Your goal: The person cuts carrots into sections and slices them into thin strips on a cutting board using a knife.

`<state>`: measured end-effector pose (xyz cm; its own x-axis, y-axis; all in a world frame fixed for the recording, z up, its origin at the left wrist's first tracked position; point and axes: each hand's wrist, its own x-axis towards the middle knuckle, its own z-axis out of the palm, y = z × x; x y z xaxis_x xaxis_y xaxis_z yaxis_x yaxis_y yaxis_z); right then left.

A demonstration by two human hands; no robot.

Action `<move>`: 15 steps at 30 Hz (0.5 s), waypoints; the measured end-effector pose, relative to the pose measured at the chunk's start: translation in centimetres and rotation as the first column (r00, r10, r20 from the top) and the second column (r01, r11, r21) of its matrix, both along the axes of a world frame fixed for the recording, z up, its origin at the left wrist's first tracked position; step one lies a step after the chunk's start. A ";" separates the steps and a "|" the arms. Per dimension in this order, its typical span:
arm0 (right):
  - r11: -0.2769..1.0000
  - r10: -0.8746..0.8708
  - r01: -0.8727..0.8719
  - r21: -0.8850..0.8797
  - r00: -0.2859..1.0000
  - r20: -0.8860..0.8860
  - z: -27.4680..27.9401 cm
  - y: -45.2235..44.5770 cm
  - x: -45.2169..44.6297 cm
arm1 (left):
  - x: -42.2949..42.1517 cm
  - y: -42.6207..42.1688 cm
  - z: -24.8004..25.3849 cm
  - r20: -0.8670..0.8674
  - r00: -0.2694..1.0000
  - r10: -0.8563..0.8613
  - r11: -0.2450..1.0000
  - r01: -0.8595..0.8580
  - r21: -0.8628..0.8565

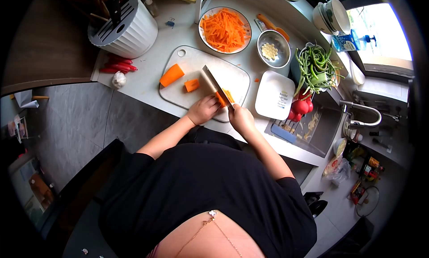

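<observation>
My right hand (241, 120) is closed round the handle of a kitchen knife (214, 81), whose blade points up and to the left over the cutting board (176, 97). Against the blade, my left hand (204, 110) presses its curled fingers on a piece of carrot (220, 99). Thin carrot strips (229, 95) lie just right of the blade. Two more carrot pieces, a longer one (172, 75) and a short one (192, 85), rest on the board's left half. Beyond the board stands a plate (202, 38) heaped with shredded carrot (225, 29).
A metal bowl (284, 48) with garlic cloves and a white tray (273, 97) stand right of the board. Farther right are green beans (315, 70), tomatoes (300, 108) and the sink (322, 128). Garlic (119, 79), red chillies (117, 66) and a knife block (138, 35) are left.
</observation>
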<state>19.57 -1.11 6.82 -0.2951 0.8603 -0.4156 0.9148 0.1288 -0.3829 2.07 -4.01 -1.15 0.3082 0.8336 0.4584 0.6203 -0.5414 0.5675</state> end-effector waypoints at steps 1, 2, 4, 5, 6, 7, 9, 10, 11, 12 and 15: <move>1.000 -0.002 0.002 0.000 1.000 0.005 -0.1 0.1 -0.1 | -0.1 0.1 0.1 0.007 1.000 0.002 1.000 -0.002 0.005; 1.000 -0.007 0.007 0.000 1.000 0.010 -0.1 0.0 -0.2 | -0.1 0.1 0.1 0.015 1.000 0.001 1.000 -0.001 0.010; 1.000 -0.016 0.016 0.003 1.000 0.017 -0.4 -0.1 0.0 | 0.0 0.0 0.0 0.017 1.000 -0.012 1.000 0.012 0.005; 1.000 -0.018 0.018 0.006 1.000 0.016 -0.9 -0.1 0.1 | -0.1 -0.1 0.0 0.010 1.000 -0.021 1.000 0.021 -0.005; 1.000 -0.020 0.020 0.009 1.000 0.013 -1.1 -0.1 0.0 | -0.3 -0.1 -0.1 0.001 1.000 -0.030 0.999 0.030 -0.015; 1.000 -0.020 0.020 0.006 1.000 0.010 -1.2 -0.2 0.1 | -0.4 -0.2 -0.1 -0.003 0.999 -0.032 0.999 0.032 -0.012; 1.000 -0.020 0.020 0.008 1.000 0.007 -1.2 0.1 0.2 | -0.3 0.0 -0.1 -0.007 0.999 -0.035 0.999 0.035 0.001; 0.999 -0.028 0.028 0.027 1.000 -0.012 -0.9 0.4 0.2 | -0.2 0.3 -0.1 0.012 0.999 -0.035 0.999 0.035 0.012; 0.998 -0.034 0.035 0.042 0.999 -0.034 -0.6 0.5 0.3 | -0.2 0.4 -0.1 0.028 0.999 -0.033 0.999 0.033 0.019; 0.998 -0.043 0.046 0.051 0.997 -0.056 -0.1 0.3 0.3 | -0.3 0.1 -0.1 0.045 0.998 -0.035 0.999 0.034 0.020; 0.998 -0.052 0.054 0.040 0.997 -0.056 0.7 0.3 0.3 | -0.4 -0.2 0.2 -0.016 0.998 -0.053 0.996 0.052 -0.071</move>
<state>19.91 -0.78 7.52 -0.2699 0.8916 -0.3636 0.8985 0.0975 -0.4279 1.69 -4.23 -0.92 0.3597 0.8461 0.3933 0.6023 -0.5325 0.5947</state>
